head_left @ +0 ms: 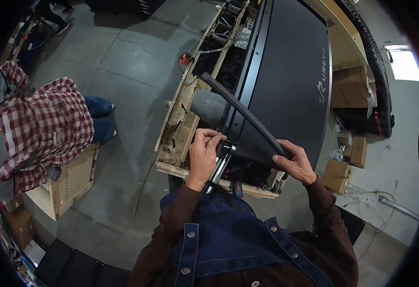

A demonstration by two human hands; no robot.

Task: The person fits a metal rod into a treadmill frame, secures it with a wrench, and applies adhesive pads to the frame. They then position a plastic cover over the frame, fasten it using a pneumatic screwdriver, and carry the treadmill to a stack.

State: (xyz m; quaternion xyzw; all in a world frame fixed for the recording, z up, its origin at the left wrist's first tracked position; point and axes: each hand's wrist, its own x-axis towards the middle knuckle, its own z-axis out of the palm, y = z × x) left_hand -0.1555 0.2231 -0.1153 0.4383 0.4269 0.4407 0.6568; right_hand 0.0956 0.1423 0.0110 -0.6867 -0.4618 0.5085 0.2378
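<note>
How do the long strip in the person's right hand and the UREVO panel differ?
The strip is narrow, the panel broad. The strip is gripped by the right hand; the panel lies partly behind it in this view. The panel bears pale lettering; none shows on the strip. Both are dark.

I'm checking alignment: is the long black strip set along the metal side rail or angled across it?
Angled across: the black strip slants over the side rail, its near end in the right hand.

Dark strip, its near end hidden by the right hand
</note>
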